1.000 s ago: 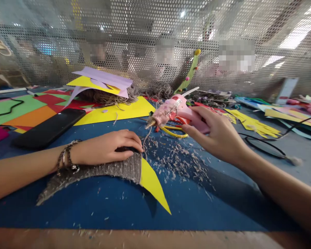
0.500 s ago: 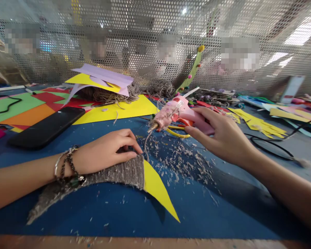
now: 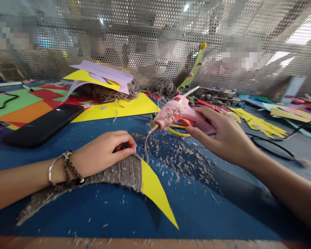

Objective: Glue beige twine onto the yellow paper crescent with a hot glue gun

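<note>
The left hand (image 3: 110, 152) pinches the upper edge of the crescent (image 3: 119, 174) between thumb and fingers, its palm lying over the middle of the piece. The crescent's long axis runs roughly along the left forearm: one grey, yarn-covered end trails back beneath the wrist, and the other reaches right past the fingertips, where the bare yellow tip (image 3: 157, 193) curves down toward the person. This hand is plainly the nearer one to the crescent; the right hand stands well apart from it.

The right hand (image 3: 217, 138) is wrapped around the handle of the pink glue gun (image 3: 171, 112), though its fingers behind the handle are mostly hidden, so whether the trigger is pressed I cannot tell. From that hand the gun points left and a little toward the person, its nozzle (image 3: 153, 128) raised just beyond and to the right of the left fingertips. A strand of yarn (image 3: 145, 147) hangs between the nozzle and the crescent's upper edge, right beside the start of the yellow. Pale scraps (image 3: 181, 159) lie between the hands, yellow-handled scissors (image 3: 178, 134) behind the gun, and a phone (image 3: 45, 124) beyond the left wrist
</note>
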A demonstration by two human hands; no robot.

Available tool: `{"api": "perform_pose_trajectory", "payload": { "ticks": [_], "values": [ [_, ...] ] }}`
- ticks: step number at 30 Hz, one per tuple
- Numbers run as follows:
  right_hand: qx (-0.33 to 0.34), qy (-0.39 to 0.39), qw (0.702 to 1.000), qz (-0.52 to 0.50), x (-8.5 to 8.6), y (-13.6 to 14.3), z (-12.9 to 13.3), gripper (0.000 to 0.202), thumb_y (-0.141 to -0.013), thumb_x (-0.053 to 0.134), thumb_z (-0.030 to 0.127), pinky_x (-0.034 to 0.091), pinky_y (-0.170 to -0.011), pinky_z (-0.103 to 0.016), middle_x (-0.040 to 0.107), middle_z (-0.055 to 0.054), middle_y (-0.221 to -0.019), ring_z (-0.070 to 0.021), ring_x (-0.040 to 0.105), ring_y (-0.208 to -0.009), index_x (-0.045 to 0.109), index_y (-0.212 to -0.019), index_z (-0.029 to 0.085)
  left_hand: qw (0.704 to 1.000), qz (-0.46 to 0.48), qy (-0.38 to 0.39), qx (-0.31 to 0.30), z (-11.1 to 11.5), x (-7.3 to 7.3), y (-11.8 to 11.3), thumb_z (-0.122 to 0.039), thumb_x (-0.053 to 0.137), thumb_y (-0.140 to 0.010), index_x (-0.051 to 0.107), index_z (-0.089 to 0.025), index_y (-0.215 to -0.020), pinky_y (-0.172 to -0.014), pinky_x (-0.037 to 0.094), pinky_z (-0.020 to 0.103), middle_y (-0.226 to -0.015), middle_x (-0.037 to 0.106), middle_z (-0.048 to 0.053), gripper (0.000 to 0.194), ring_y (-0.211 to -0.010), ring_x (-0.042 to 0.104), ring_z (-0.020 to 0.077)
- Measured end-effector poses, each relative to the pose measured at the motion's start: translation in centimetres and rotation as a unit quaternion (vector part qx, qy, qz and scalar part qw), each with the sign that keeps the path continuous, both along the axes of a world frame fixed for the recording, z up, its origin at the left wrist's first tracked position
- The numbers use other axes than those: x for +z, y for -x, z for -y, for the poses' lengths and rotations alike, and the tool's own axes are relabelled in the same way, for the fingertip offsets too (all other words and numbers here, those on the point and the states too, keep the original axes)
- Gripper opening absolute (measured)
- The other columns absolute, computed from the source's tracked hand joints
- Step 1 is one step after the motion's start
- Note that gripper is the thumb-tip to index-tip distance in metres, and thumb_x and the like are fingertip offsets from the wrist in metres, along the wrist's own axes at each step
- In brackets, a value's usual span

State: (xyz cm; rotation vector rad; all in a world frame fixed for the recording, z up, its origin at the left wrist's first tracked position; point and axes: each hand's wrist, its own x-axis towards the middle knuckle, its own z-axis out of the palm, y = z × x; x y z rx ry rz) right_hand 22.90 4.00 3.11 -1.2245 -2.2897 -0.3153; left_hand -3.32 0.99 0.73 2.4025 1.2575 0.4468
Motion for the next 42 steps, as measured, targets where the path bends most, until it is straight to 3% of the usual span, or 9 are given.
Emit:
{"api": "perform_pose_trajectory", "payload": {
  "ticks": [5,10,17,21,28,42],
  "values": [
    [0.032,0.000,0.999,0.036,-0.2,-0.1,-0.2,0.033,-0.078,0.047,0.043,0.037,-0.051,-0.028,0.060,-0.006,-0.074,-0.0163,0.054,-0.060,0.050,-0.099,0.019,0.997,0.017,-0.055,-0.055,0.7,0.1,-0.1,-0.017,0.040,-0.080,0.047,-0.017,-0.072,-0.064,0.038,0.023,-0.079,0.050,0.000,0.011,-0.068,0.046,0.0110],
    [0.054,-0.015,0.995,0.078,-1.0,-0.3,-0.4,0.035,-0.078,0.046,0.041,0.041,-0.057,-0.029,0.061,-0.010,-0.088,-0.0193,0.057,-0.072,0.049,-0.102,0.017,0.994,0.012,-0.070,-0.086,0.8,0.1,-0.2,-0.013,0.041,-0.078,0.047,-0.016,-0.069,-0.064,0.037,0.021,-0.073,0.049,-0.001,0.010,-0.068,0.045,0.0102],
    [0.070,-0.004,0.993,0.096,-1.4,-0.1,-0.2,0.038,-0.079,0.046,0.040,0.044,-0.062,-0.033,0.060,-0.012,-0.099,-0.0230,0.059,-0.081,0.047,-0.109,0.016,0.994,0.012,-0.057,-0.095,0.5,0.0,0.3,-0.020,0.052,-0.078,0.055,-0.019,-0.078,-0.063,0.038,0.018,-0.078,0.053,-0.002,0.003,-0.070,0.049,0.0096],
    [0.064,0.002,0.993,0.097,-1.5,-0.1,-0.2,0.041,-0.080,0.046,0.040,0.046,-0.064,-0.034,0.059,-0.012,-0.102,-0.0241,0.059,-0.084,0.045,-0.113,0.017,0.992,0.009,-0.052,-0.117,0.3,0.0,0.6,-0.024,0.046,-0.085,0.055,-0.019,-0.075,-0.064,0.039,0.019,-0.078,0.054,-0.001,0.015,-0.070,0.050,0.0101],
    [0.072,-0.017,0.991,0.113,-1.6,-0.2,-0.2,0.040,-0.080,0.046,0.039,0.046,-0.062,-0.033,0.060,-0.011,-0.102,-0.0227,0.059,-0.081,0.045,-0.114,0.018,0.979,-0.030,-0.081,-0.183,0.3,0.1,1.0,-0.021,0.040,-0.087,0.053,-0.018,-0.078,-0.068,0.037,0.024,-0.082,0.053,0.002,0.016,-0.076,0.047,0.0142],
    [0.065,-0.019,0.991,0.116,-1.7,-0.4,-0.2,0.038,-0.081,0.044,0.036,0.045,-0.061,-0.033,0.059,-0.011,-0.102,-0.0224,0.058,-0.081,0.046,-0.114,0.019,0.976,-0.047,-0.085,-0.194,0.1,0.1,1.0,-0.019,0.038,-0.088,0.050,-0.017,-0.079,-0.070,0.034,0.024,-0.082,0.050,0.002,0.014,-0.077,0.044,0.0149]
  ]
}}
